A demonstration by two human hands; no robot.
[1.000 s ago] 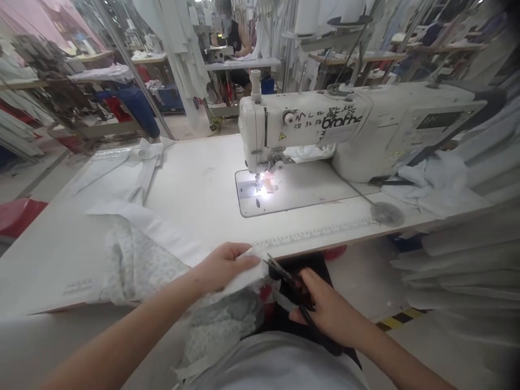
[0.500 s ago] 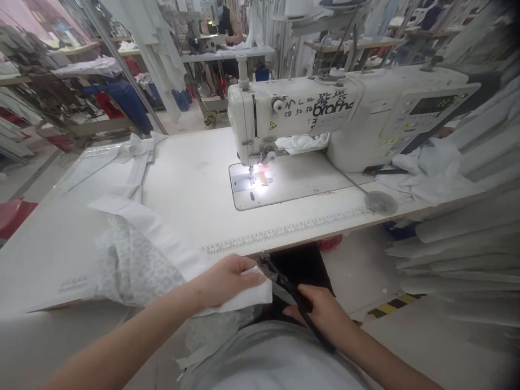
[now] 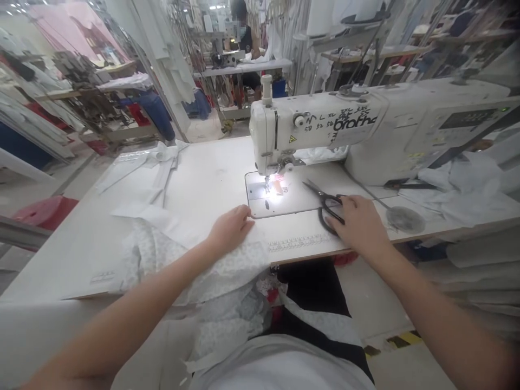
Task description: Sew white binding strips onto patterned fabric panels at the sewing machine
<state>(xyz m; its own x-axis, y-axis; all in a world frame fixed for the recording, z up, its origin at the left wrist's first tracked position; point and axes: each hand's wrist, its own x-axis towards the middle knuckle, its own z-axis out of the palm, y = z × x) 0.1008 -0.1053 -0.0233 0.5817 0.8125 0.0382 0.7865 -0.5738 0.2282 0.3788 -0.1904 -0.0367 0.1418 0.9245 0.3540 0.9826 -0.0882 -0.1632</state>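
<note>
My left hand (image 3: 229,229) rests with curled fingers on the edge of a pale printed fabric (image 3: 162,254), just left of the sewing machine's bed plate (image 3: 292,203). The fabric lies over the table's front edge and hangs down onto my lap. My right hand (image 3: 361,223) lies on the table with its fingers over the handles of black scissors (image 3: 325,201). The scissor blades point back and left toward the lit needle area (image 3: 268,187).
A white Brother sewing machine (image 3: 320,122) stands at the back of the white table (image 3: 203,179). White cut pieces (image 3: 156,160) lie far left, crumpled white cloth (image 3: 463,181) far right, a grey disc (image 3: 404,219) beside my right hand. A person works at a far table (image 3: 244,32).
Both hands rose from my lap to the table. My right hand carried the scissors up and set them flat by the machine. My left hand drew the fabric forward onto the table.
</note>
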